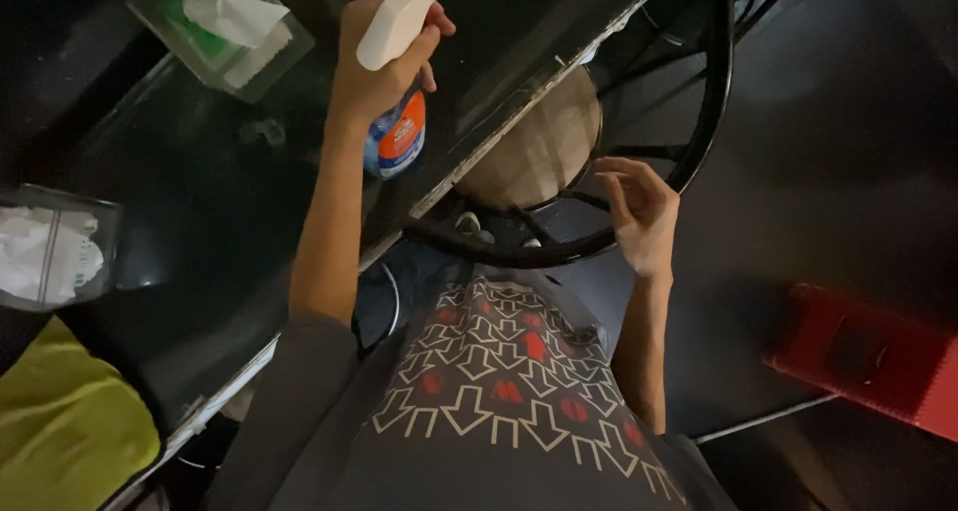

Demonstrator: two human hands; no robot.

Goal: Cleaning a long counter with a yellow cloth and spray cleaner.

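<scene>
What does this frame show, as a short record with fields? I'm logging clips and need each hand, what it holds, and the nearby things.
left hand: left hand grips a spray bottle, white trigger head, blue body, held above the table
right hand: right hand open, fingers curled, holding nothing, beside the chair's back rail
surface: dark glossy table
chair: black chair with a round tan seat, tucked at the table edge
on table: clear tissue box; clear container with crumpled white paper
other: yellow-green cloth; red object on the floor
</scene>
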